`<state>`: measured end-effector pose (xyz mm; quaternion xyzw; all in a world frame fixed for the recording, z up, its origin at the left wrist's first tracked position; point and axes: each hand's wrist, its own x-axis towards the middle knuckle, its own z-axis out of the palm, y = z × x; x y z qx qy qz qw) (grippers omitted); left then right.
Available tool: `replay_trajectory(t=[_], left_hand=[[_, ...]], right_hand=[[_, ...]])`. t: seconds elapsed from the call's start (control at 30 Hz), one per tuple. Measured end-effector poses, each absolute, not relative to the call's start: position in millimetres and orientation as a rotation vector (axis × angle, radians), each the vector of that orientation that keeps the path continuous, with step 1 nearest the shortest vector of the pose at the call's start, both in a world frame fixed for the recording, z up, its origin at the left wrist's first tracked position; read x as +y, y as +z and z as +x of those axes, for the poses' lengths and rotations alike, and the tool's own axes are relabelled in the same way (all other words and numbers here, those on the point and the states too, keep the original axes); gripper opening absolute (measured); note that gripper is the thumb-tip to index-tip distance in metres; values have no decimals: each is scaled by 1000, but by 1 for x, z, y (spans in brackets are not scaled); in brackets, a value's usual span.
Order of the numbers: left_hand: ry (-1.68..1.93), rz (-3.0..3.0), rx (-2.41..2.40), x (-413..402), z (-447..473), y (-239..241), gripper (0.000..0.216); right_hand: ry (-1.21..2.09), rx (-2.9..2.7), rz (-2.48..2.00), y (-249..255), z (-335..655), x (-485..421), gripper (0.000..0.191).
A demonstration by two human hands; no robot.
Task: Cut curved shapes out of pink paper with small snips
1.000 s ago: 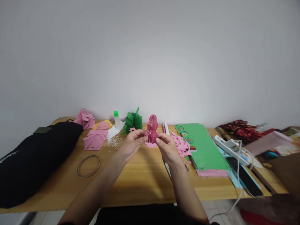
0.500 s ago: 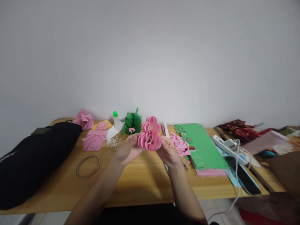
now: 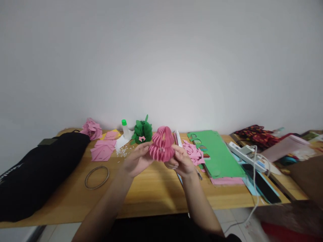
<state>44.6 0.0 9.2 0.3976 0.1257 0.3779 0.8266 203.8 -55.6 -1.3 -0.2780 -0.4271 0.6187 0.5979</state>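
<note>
Both my hands hold a pink paper gourd (image 3: pixel 162 145), a ribbed honeycomb shape fanned out round, above the middle of the wooden table (image 3: pixel 151 191). My left hand (image 3: pixel 136 160) pinches its left side with closed fingers. My right hand (image 3: pixel 182 160) grips its right side, fingers curled under it. A green paper ornament (image 3: pixel 142 130) stands just behind it.
A black bag (image 3: pixel 37 171) lies at the left, a ring (image 3: pixel 97 177) beside it. Pink paper pieces (image 3: pixel 102 149), a crumpled pink flower (image 3: pixel 91 128) and a glue bottle (image 3: pixel 124 128) sit at the back. Green sheets (image 3: pixel 217 153), pink scraps (image 3: pixel 193 153), a power strip (image 3: pixel 246 154) and a phone (image 3: pixel 263 188) lie at the right.
The pink gourd was a narrow folded stack standing on the table; my hands lifted it and spread it open into a round, fully fanned shape.
</note>
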Motion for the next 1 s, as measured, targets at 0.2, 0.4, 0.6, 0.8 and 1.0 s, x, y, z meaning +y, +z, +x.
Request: replay_trajectory(t=[0.2, 0.4, 0.6, 0.8, 1.0], left_hand=[[793, 800, 293, -1, 41, 7, 35], [780, 768, 289, -2, 44, 6, 39], [807, 716, 280, -3, 54, 10, 26], [801, 677, 302, -1, 63, 10, 10], [784, 655, 333, 1, 69, 4, 8]], right_hand=[[1469, -1030, -596, -4, 203, -57, 52], [1494, -1036, -592, -4, 200, -57, 54], [1543, -1025, -590, -8, 197, -52, 56], [1581, -998, -547, -22, 202, -43, 56], [1606, -972, -484, -32, 203, -39, 67]])
